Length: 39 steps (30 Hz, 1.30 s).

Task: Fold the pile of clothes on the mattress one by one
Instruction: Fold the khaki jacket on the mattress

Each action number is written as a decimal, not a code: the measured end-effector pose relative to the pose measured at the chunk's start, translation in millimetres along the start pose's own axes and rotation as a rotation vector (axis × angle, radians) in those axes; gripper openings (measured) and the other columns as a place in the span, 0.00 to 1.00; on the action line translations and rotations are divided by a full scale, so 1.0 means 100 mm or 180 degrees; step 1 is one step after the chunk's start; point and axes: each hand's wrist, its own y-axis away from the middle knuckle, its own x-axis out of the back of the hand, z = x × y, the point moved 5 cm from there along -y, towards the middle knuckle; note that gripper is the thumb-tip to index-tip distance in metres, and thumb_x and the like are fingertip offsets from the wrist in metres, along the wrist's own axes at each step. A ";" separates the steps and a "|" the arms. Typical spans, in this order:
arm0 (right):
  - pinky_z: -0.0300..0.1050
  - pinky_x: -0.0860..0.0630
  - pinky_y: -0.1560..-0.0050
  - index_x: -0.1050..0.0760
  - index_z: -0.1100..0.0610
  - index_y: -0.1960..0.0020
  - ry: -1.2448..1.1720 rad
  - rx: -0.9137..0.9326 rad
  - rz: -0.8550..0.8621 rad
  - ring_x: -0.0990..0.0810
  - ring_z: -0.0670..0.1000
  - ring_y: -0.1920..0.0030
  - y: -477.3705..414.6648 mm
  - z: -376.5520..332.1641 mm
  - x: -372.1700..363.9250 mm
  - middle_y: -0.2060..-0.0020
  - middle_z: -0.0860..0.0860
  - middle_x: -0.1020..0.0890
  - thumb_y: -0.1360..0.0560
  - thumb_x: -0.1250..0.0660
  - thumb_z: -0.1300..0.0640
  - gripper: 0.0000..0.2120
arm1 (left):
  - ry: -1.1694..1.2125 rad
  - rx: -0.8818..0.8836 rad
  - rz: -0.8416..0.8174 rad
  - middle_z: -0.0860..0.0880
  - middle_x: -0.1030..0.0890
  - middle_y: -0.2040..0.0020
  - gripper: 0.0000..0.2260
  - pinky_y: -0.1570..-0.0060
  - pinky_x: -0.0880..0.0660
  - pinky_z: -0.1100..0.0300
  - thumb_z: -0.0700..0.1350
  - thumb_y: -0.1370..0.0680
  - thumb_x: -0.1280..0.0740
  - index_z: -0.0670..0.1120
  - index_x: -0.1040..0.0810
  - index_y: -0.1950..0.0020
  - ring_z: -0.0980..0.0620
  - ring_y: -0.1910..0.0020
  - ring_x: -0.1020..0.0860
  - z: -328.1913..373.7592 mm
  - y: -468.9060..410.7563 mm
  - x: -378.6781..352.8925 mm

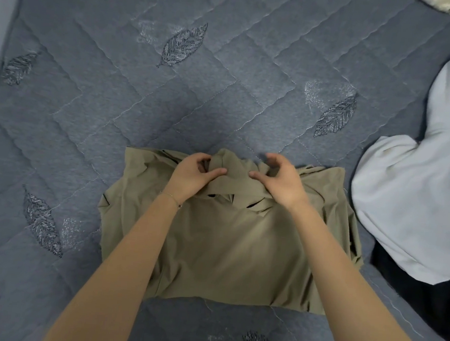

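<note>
cloth first: thin olive-tan jersey garment (227, 252), spread as a rough rectangle on the grey quilted mattress with stitched leaves (197, 100), close to the near edge, just left of a heap of pale blue-white clothes (419, 201) piled over something dark. far edge bunched into a soft ridge between both hands. left hand (194, 177) pinching that ridge, thumb laid along it, fingers curled behind. right hand (281, 182) clawed over the same ridge, thumb tip on the cloth, fingers hooked above; no telling about an actual pinch there. probably light, floppy, a little stretchy; no stiffness to hold a crease, so prone to sagging and sliding out of line once lifted. best taken by the far edge or its corners, hands well apart, pinched through all layers, then laid over and smoothed flat with open palms. loose flaps at the sides likely in need of tucking first.
</note>
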 end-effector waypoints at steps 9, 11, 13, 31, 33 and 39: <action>0.37 0.33 0.64 0.21 0.54 0.62 0.0339 0.0105 0.0203 0.26 0.46 0.64 0.04 -0.11 0.04 0.66 0.48 0.22 0.31 0.24 0.58 0.06 | 0.0424 -0.0631 0.0498 0.58 0.23 0.61 0.06 0.49 0.31 0.60 0.39 0.27 0.26 0.48 0.21 0.60 0.55 0.55 0.25 0.08 0.06 0.18; 0.32 0.35 0.67 0.25 0.52 0.67 -0.0082 0.0091 0.0401 0.30 0.43 0.69 0.02 -0.22 0.15 0.70 0.46 0.25 0.32 0.23 0.59 0.12 | 0.0915 -0.0626 0.0583 0.53 0.21 0.60 0.08 0.52 0.30 0.64 0.36 0.25 0.30 0.48 0.23 0.60 0.58 0.58 0.25 0.13 0.04 0.27; 0.35 0.34 0.65 0.27 0.49 0.67 -0.0593 0.0209 0.0639 0.31 0.42 0.70 -0.01 -0.36 0.29 0.71 0.44 0.26 0.32 0.23 0.61 0.14 | 0.1337 -0.0657 0.0713 0.50 0.22 0.59 0.10 0.54 0.30 0.68 0.33 0.23 0.34 0.48 0.26 0.58 0.60 0.59 0.24 0.23 0.03 0.37; 0.39 0.21 0.58 0.29 0.57 0.45 -0.1503 0.0822 -0.1550 0.18 0.46 0.63 0.39 -1.18 0.42 0.62 0.49 0.17 0.27 0.37 0.77 0.19 | 0.1603 -0.0741 -0.1191 0.51 0.30 0.29 0.36 0.33 0.31 0.59 0.51 0.32 0.24 0.63 0.38 0.29 0.58 0.31 0.30 1.08 0.28 0.51; 0.40 0.21 0.54 0.28 0.58 0.45 -0.1495 0.0823 -0.1699 0.18 0.47 0.59 0.45 -1.13 0.43 0.58 0.50 0.17 0.28 0.35 0.76 0.18 | 0.1411 -0.0644 -0.1366 0.50 0.23 0.35 0.29 0.35 0.28 0.56 0.48 0.31 0.23 0.56 0.30 0.32 0.56 0.37 0.25 1.09 0.33 0.51; 0.33 0.25 0.59 0.23 0.56 0.57 -0.1406 0.0654 -0.0476 0.21 0.40 0.65 0.46 -0.95 0.53 0.67 0.44 0.18 0.31 0.29 0.72 0.13 | 0.0385 -0.0779 -0.0568 0.47 0.21 0.58 0.05 0.53 0.28 0.60 0.39 0.25 0.28 0.37 0.19 0.53 0.54 0.58 0.25 0.90 0.31 0.60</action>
